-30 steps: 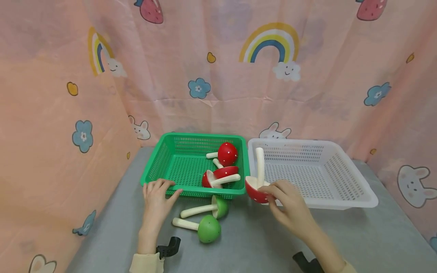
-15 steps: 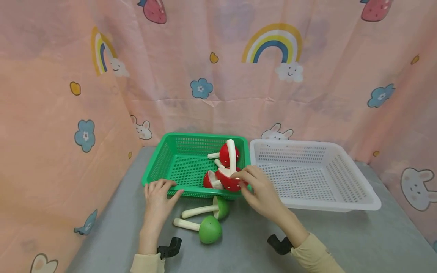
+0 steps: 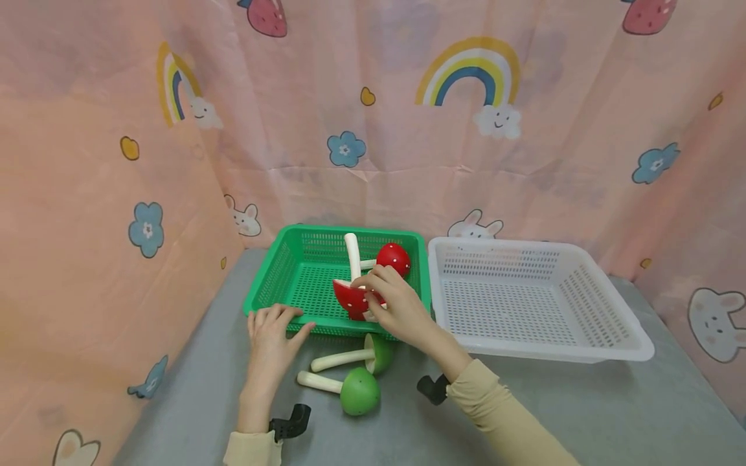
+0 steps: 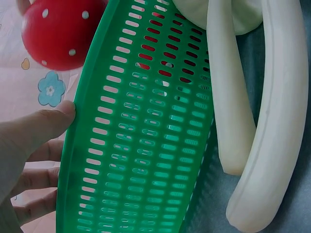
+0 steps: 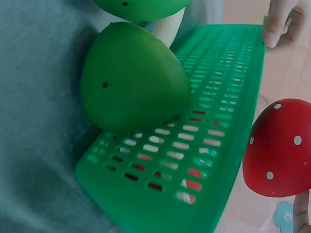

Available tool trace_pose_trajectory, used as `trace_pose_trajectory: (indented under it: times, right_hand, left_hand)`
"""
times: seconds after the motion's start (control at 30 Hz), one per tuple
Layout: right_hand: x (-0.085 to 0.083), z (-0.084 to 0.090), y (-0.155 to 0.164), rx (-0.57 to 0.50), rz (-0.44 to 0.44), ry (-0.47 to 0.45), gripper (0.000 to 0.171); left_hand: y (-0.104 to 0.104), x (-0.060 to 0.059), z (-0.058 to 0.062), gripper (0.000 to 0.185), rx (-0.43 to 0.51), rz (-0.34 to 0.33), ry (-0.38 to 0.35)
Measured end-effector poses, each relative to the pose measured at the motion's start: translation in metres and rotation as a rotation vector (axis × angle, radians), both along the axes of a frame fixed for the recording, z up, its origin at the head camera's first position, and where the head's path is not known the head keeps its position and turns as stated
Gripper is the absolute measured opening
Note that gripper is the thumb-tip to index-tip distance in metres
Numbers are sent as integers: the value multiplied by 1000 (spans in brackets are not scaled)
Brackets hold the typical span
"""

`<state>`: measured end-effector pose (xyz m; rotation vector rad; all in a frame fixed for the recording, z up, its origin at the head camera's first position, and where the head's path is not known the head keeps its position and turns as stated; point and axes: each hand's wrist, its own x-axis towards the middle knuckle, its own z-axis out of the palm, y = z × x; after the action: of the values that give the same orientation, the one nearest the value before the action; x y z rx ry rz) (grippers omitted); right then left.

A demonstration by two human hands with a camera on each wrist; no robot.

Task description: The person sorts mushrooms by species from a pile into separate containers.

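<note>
My right hand (image 3: 396, 307) pinches the edge of a red toy mushroom (image 3: 350, 299) with white dots, held cap down and stem up over the green basket (image 3: 326, 325). Its dotted cap (image 5: 277, 150) shows above the rim in the right wrist view. My left hand (image 3: 271, 349) holds the basket's front rim near the left corner; in the left wrist view the thumb (image 4: 60, 110) lies on the near side while the other fingertips pass behind it. Inside, another red mushroom (image 3: 393, 259) lies at the back right, and more red ones are mostly hidden behind my right hand.
Two green toy mushrooms lie on the grey cloth before the basket: a nearer one (image 3: 359, 392) and one (image 3: 380, 355) against its front wall. A white basket (image 3: 542, 353) stands close on the right. Behind hangs a pink printed curtain (image 3: 408, 181).
My right hand has carried the red mushroom leftward from the white basket's front left corner to over the green basket. My left hand stays at the rim.
</note>
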<state>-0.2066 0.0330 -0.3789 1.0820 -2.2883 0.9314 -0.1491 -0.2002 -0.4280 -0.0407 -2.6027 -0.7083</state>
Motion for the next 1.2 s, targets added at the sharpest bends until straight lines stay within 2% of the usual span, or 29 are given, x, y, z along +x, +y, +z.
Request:
trace_pose_trajectory:
  times: [0.3, 0.5, 0.73, 0.9, 1.2]
  right_hand:
    - [-16, -2, -31, 58, 28, -18, 24]
    - [-22, -5, -44, 149, 13, -48, 22]
    - [-25, -8, -52, 233, 7, -100, 21]
    - [-28, -11, -58, 294, 3, -102, 20]
    - [-26, -14, -63, 307, 29, -130, 21]
  left_hand:
    - [-3, -1, 2, 31, -6, 5, 15]
    - [-1, -1, 0, 31, -20, 5, 29]
    - [-1, -2, -1, 31, -5, 2, 10]
    - [-1, -1, -1, 30, -3, 0, 12]
    - [0, 0, -1, 29, -3, -3, 23]
